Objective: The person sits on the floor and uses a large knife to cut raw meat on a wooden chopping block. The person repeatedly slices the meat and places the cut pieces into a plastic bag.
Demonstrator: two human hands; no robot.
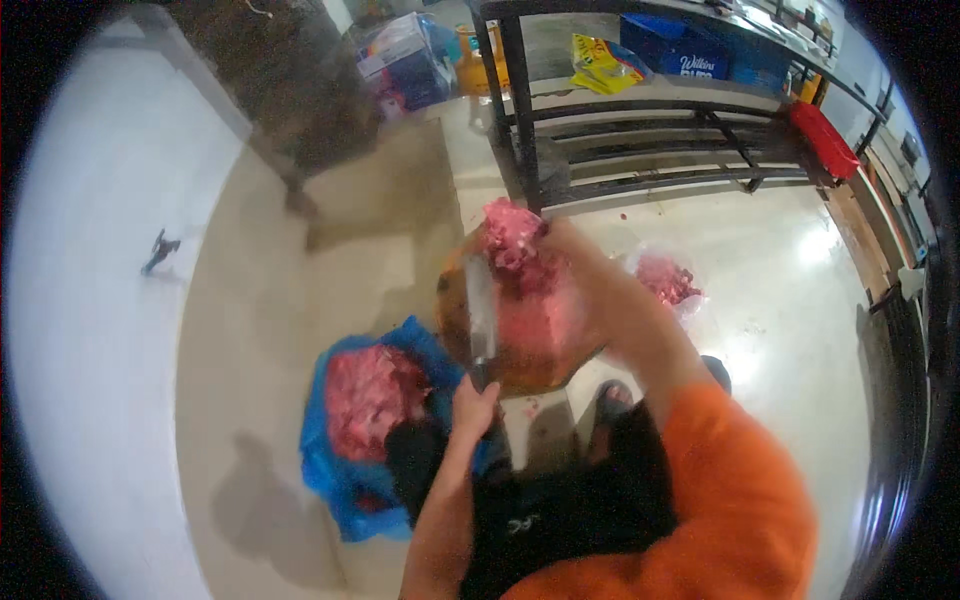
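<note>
My left hand (474, 408) is closed around the dark handle of a large knife (482, 308), its broad blade pointing away from me over the left part of a wooden chopping board (455, 325). My right hand (562, 245), smeared by motion, reaches across to the far side of the board and grips a chunk of raw meat (512, 230). Its fingers are partly hidden. A bigger slab of raw meat (540, 318) lies on the board under my right forearm. At the near left, a large piece of meat (372, 400) rests on an opened blue plastic bag (318, 440).
Right of the board, a clear plastic bag (690, 305) with cut meat (665, 280) lies on the tiled floor. Beyond the board stands a black metal rack (640, 150) with a red tray (825, 140) at its right end. A white wall (120, 320) rises on the left.
</note>
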